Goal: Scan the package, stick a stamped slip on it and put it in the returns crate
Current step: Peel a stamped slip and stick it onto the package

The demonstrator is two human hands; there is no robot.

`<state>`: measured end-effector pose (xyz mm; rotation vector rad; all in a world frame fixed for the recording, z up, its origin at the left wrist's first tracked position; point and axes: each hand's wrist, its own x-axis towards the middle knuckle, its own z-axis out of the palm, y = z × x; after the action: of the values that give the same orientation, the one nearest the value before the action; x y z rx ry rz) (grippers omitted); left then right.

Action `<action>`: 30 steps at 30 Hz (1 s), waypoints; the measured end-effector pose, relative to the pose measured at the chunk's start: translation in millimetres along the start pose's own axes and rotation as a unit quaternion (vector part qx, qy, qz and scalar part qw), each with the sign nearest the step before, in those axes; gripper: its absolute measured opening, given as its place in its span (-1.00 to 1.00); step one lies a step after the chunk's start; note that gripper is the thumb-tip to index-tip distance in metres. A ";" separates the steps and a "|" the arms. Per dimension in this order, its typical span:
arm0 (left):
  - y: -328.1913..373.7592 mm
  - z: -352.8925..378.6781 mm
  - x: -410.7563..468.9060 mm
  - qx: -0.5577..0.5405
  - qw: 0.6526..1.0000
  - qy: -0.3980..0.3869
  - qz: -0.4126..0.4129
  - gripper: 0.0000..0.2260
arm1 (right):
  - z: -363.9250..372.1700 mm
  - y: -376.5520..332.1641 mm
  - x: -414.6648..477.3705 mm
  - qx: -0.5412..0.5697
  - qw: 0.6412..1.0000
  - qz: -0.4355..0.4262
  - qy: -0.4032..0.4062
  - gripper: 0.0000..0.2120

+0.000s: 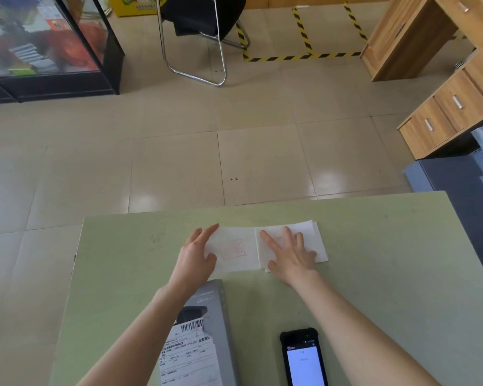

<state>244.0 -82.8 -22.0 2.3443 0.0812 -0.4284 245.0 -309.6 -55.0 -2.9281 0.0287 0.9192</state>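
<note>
A white slip with a red square stamp lies on the green table, joined at its right edge to a small stack of white slips. My left hand rests on the stamped slip's left edge, fingers spread. My right hand lies flat on the stack, fingers apart. The grey package with a barcode shipping label lies near the table's front, under my left forearm. A black handheld scanner with a lit screen lies to the right of the package.
Tiled floor lies beyond the table. A glass display cabinet stands far left, a metal-framed chair at the far centre, wooden drawer units at the right. A grey machine stands beside the table's right edge. No crate is in view.
</note>
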 end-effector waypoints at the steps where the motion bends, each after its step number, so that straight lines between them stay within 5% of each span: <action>1: 1.1 1.9 2.0 0.003 1.000 -0.012 0.015 -0.38 | 0.7 -1.2 0.9 -0.003 1.000 0.002 -0.002 -0.34; 15: 22.6 19.4 45.9 0.361 0.927 -0.041 0.089 -0.57 | 12.7 3.1 5.6 -0.028 0.999 -0.015 0.008 -0.39; 30: -3.7 5.3 54.5 0.298 0.926 -0.188 0.139 -0.31 | 15.4 2.7 6.3 -0.013 1.000 -0.005 0.012 -0.36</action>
<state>293.2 -87.3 -46.0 2.7464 -0.6411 -0.8411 241.3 -311.1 -71.4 -2.9611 0.0030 0.8903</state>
